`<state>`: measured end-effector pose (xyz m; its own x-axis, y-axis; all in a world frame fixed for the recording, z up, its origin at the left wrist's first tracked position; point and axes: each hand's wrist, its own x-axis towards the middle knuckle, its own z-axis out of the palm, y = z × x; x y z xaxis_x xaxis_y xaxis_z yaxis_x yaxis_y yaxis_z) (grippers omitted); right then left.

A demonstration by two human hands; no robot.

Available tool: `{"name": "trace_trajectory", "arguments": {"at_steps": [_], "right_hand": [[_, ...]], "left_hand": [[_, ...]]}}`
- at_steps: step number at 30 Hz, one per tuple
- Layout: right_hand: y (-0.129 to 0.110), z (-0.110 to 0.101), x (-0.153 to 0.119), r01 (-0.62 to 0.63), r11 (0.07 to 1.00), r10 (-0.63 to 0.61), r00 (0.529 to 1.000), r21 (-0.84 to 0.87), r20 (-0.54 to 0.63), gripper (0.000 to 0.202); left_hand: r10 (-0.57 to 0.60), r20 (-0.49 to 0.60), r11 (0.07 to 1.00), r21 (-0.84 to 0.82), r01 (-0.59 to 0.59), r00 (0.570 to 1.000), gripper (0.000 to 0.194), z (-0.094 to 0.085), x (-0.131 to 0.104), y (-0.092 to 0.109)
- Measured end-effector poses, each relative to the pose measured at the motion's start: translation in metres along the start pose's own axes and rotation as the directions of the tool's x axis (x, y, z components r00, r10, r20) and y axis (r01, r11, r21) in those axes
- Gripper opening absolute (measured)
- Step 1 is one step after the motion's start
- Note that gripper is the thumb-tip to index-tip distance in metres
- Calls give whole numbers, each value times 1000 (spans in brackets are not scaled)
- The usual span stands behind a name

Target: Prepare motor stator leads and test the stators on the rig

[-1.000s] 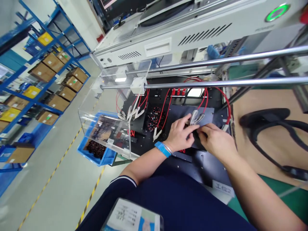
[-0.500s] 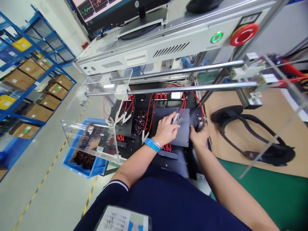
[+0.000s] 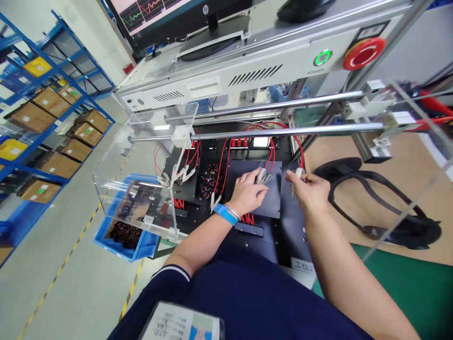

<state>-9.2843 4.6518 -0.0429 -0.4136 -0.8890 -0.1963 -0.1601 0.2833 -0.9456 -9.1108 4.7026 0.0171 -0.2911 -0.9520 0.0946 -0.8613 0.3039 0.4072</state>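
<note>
My left hand (image 3: pixel 246 193) rests over the dark square plate (image 3: pixel 271 204), its fingers closed around grey-white alligator clips (image 3: pixel 262 176) on red wires. To the right of that plate, my right hand (image 3: pixel 313 191) pinches a white-sleeved lead end (image 3: pixel 299 172) on a red wire. A thin yellowish tip pokes out below those fingers. Left of the plate lie several round black-and-copper motor parts (image 3: pixel 208 182). A loose white clip (image 3: pixel 214 202) hangs beside them, and more white clips (image 3: pixel 180 174) sit over the left-hand plate.
Metal rods (image 3: pixel 283 131) and a clear acrylic cover (image 3: pixel 138 189) span the black fixture. A blue bin (image 3: pixel 136 248) with small dark parts stands at left. A black headband-like frame (image 3: pixel 382 198) lies on cardboard at right. A red emergency button (image 3: pixel 364 53) is above.
My right hand has moved right, away from the plate's edge, with the white-sleeved lead end in its fingers. My left hand stays at the clips. The view has shifted slightly.
</note>
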Motion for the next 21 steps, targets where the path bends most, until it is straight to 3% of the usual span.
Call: {"name": "trace_trajectory", "arguments": {"at_steps": [4, 6, 9, 13, 21], "right_hand": [[-31, -7, -6, 14, 983, -36, 992, 181, 117, 60], [-40, -3, -9, -85, 940, 10, 975, 330, 221, 69], [-43, 8, -12, -272, 834, 122, 939, 481, 321, 58], [-38, 20, -12, -330, 769, 210, 939, 547, 271, 41], [-34, 35, -18, -343, 715, 263, 939, 609, 220, 41]], "left_hand": [[-10, -6, 1000, 11, 10, 1000, 17, -1, 0, 3], [-9, -7, 1000, 13, 9, 1000, 17, -1, 0, 3], [-9, -13, 1000, 16, 9, 1000, 18, 0, 0, 3], [-9, -20, 1000, 10, 9, 1000, 17, 2, 0, 3], [-20, -30, 999, 25, 20, 999, 19, 5, -1, 5]]}}
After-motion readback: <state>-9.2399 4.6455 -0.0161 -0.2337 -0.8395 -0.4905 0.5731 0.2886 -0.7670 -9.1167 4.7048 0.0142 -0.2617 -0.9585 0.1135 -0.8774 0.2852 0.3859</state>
